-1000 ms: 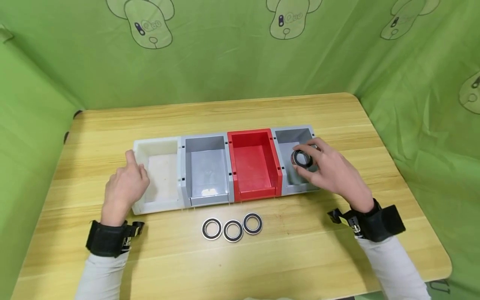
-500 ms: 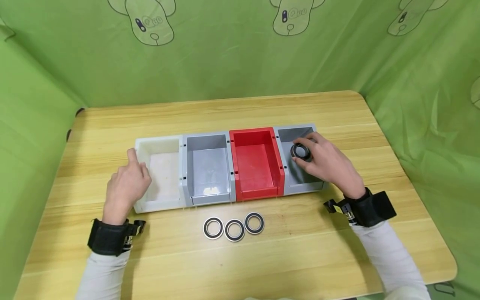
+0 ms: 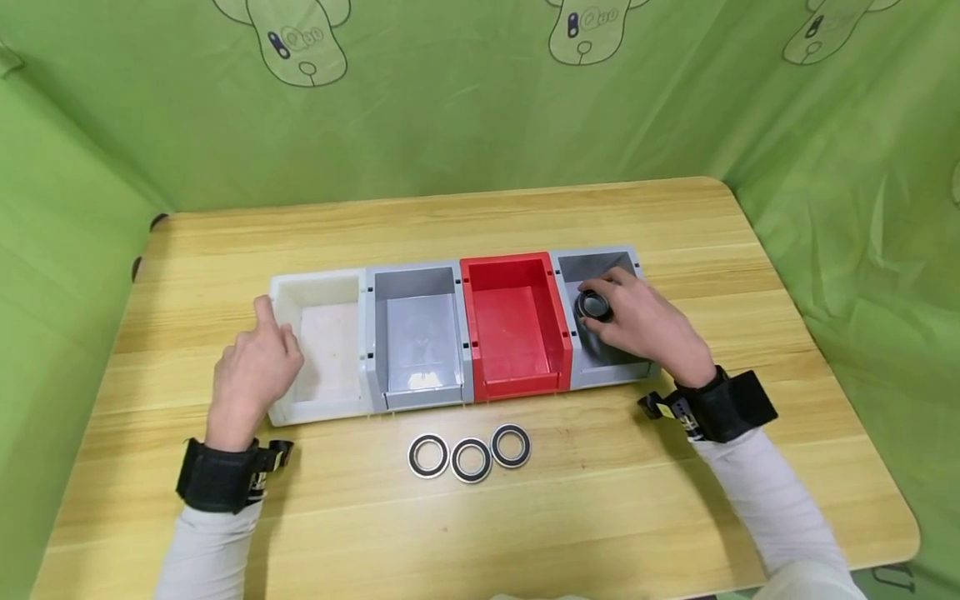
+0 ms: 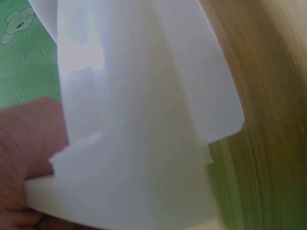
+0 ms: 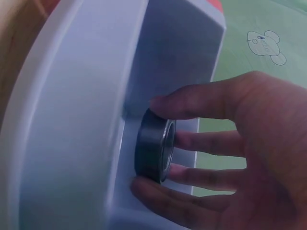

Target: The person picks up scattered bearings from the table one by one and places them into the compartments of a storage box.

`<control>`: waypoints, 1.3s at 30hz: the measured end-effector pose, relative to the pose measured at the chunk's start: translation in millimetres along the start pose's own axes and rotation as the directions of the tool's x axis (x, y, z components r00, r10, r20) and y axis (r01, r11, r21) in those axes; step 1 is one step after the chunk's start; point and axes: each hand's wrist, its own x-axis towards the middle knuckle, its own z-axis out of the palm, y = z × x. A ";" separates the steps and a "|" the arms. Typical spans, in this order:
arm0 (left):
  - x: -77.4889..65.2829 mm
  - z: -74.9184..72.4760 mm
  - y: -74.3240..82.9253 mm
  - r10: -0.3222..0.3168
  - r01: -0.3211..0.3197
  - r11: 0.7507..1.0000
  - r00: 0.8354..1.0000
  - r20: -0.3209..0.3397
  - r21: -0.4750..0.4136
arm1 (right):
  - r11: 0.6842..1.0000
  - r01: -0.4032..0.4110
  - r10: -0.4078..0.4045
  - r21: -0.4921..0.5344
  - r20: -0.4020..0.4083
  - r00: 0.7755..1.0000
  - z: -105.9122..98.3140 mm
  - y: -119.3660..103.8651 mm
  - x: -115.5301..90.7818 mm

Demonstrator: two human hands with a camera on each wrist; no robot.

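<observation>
In the head view my right hand [image 3: 637, 317] reaches into the grey bin [image 3: 611, 379] at the right end of the row. Thumb and fingers pinch a dark ring-shaped ball bearing [image 3: 595, 306] by its outer rim. Seen from the right wrist, the bearing [image 5: 154, 146] stands tilted on edge between the fingertips, low inside the bin; whether it touches the floor I cannot tell. At the other end, my left hand [image 3: 255, 371] grips the left wall of the white bin [image 3: 318, 410]. The bin's pale wall [image 4: 134, 143] fills most of the left wrist view.
Between the end bins stand another grey bin [image 3: 416, 400] and a red bin [image 3: 521, 387], all joined in one row. Three flat bearings, a left one [image 3: 428, 456], a middle one [image 3: 471, 460] and a right one [image 3: 511, 446], lie on the wooden table [image 3: 360, 525] before them.
My right hand has moved slightly left and deeper into the right grey bin with the bearing, whose ring now looks more tilted. The left hand keeps its place on the white bin.
</observation>
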 end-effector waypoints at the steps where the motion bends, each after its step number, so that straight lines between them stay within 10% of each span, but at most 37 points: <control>1: 0.0 -0.1 0.1 -0.001 0.001 1.000 1.000 0.000 0.001 | 1.000 -0.003 0.003 -0.002 0.010 1.000 0.2 -0.1 0.6; 39: 1.1 -0.5 0.8 -0.007 0.007 1.000 1.000 -0.008 -0.007 | 0.991 -0.052 0.073 -0.120 0.178 0.981 17.3 -2.6 18.4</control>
